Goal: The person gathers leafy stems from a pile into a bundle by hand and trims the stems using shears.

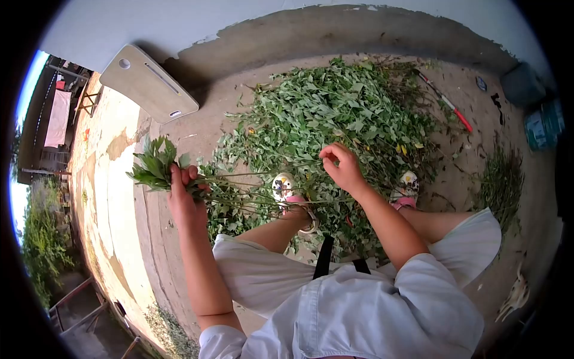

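left hand: 1 leafy bunch | 1 leaf pile | 2 shoes

Board near wall. Dark bin, teal tub at right. Pink cloth hangs far left, greenery below.

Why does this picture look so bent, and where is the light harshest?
Head view: black, rounded corners and a bowed grey wall band suggest a wide-angle lens; head view: sunlit ground on the left is nearly washed out, while the leaf pile lies in softer shade; head view: the bunch in the left hand looks fairly crisp.
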The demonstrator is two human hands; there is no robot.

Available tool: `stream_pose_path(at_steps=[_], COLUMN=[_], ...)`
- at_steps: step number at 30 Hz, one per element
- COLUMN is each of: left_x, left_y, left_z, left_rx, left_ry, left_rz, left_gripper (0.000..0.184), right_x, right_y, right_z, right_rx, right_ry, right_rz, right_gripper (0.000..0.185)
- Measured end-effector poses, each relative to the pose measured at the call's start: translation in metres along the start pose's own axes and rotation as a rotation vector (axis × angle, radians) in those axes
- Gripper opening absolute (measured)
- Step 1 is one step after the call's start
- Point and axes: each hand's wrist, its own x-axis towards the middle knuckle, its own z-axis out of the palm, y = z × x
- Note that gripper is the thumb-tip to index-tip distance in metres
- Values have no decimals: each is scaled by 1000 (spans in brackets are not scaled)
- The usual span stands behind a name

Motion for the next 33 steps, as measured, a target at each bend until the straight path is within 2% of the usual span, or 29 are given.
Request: stream_pose_path(at_steps=[2,3,5,6,9,11,13,14,15,17,18,19,21,22,23,25,26,27,29,30,32,33], left_x=[1,-1,0,1,0,-3,-4,-4,-4,-6,-6,-5,-1,0,-1,1,4,6,8,8,8,7], left_y=[5,-4,-3,-1,1,1,2,2,3,5,5,4,5,7,8,7,4,3,2,1,0,1], left_z=[-2,0,0,1,4,6,7,7,7,5,0,-7,-13,-13,-13,-11,-13,-15,-19,-19,-19,-18], left_rx=[-21,-33,-24,-21,-53,-56,-68,-82,-81,-157,-159,-157,-155,-142,-128,-94,-79,-63,-67,-68,-87,-106], left_ry=[68,69,58,58,10,-19,-34,-47,-47,-43,-43,-54,-60,-26,11,75,84,92,92,90,59,31], left_rz=[-11,-31,-38,-32,-31,-31,-29,-30,-30,-11,-9,19,40,32,20,-3,-23,-43,-45,-46,-49,-47], left_gripper=[29,29,30,30,31,31,31,31,31,30,30,30,30,30,30,31,31,31,31,31,31,31], right_x=[1,-5,-3,0,-4,-4,-2,-3,-2,-2,-8,-12,-21,-21,-21,-15,-12,-8,-3,-4,-8,-11], right_y=[-6,1,3,-4,-15,-23,-25,-27,-21,-1,14,28,52,43,31,34,46,53,68,71,78,82], right_z=[-3,-8,-5,-3,21,36,52,59,64,79,81,77,69,58,49,31,29,18,-6,-12,-22,-18], right_rx=[137,120,174,30,56,41,9,7,8,-332,-403,-412,-452,-381,-210,358,592,587,888,889,640,639], right_ry=[-343,-346,-549,-597,-499,-538,-473,-472,-472,-604,-658,-656,-744,-765,-699,-701,-644,-646,-671,-669,-608,-609], right_rz=[193,210,59,-100,-198,-157,-366,-416,-415,-481,-398,-403,-143,-170,-84,6,19,23,579,583,615,621], right_gripper=[32,32,32,39,46,51,46,36,36,27,26,26,31,46,59,68,57,57,44,44,33,33])
